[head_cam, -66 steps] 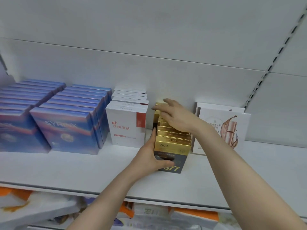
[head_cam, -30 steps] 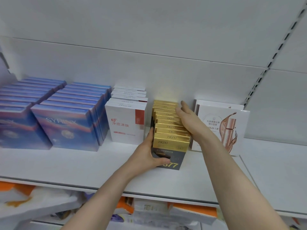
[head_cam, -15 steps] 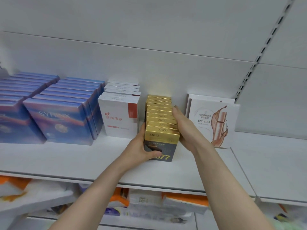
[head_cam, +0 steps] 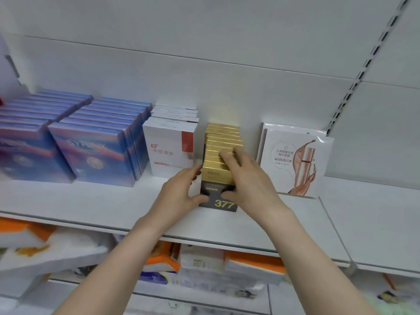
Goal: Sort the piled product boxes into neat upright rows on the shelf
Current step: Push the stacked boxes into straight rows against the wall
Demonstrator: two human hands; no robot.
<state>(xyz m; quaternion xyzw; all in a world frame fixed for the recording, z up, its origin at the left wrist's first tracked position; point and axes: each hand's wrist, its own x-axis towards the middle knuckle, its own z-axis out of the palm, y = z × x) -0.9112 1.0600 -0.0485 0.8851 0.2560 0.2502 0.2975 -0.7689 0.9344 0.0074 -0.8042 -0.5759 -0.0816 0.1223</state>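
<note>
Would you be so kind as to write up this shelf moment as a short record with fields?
Scene: white shelf with upright product rows
Worked item: gold boxes, one upright row, front face marked 377
Left hand: grips the row's front left side, thumb on the front face
Right hand: fingers over the row's top, thumb on the front face
Left neighbours: white boxes, then blue boxes
Right neighbour: sachet packs, apart from the row

Orange-and-white packs lie piled below; a slotted rail runs up the white back panel.
</note>
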